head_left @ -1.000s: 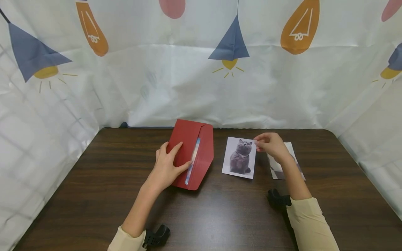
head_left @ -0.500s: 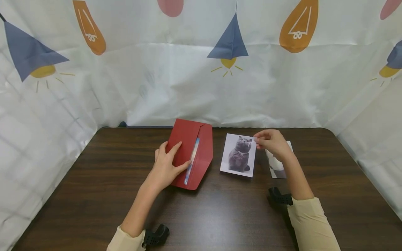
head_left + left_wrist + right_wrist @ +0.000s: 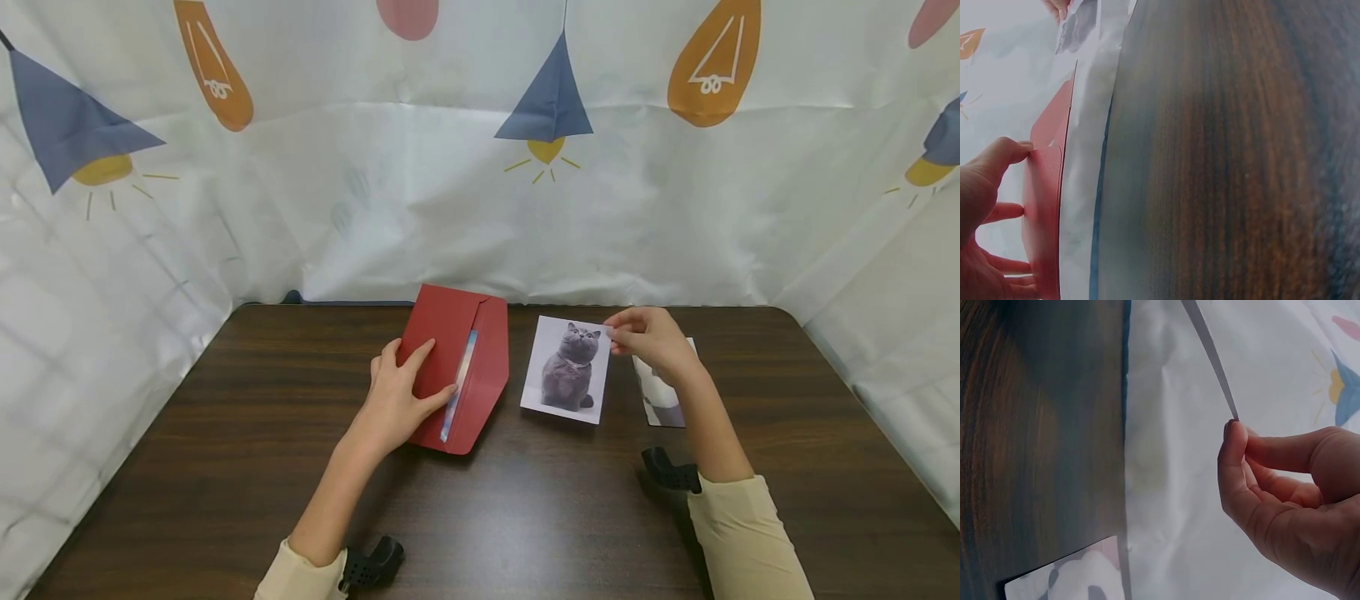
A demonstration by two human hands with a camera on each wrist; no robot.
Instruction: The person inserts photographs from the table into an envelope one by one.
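Observation:
In the head view, my left hand lies on a red envelope, its fingers spread and fingertips pressing the surface. The thumb touches beside the slot, where a thin bluish-white strip shows. The left wrist view has the thumb and fingers fairly straight against the red paper. To the right, my right hand pinches a white card with a grey cat picture by its upper right corner. From the right wrist, that card appears edge-on between thumb and fingertips, raised over the table.
Partly under my right forearm lies a second picture card, showing a white and grey figure in the right wrist view. The dark wooden table ends at a white curtain printed with lamps. Black wrist mounts stick out from both sleeves.
My right hand has shifted slightly up and to the left with the cat card, which tilts a little more. The left hand and the red envelope have stayed in place.

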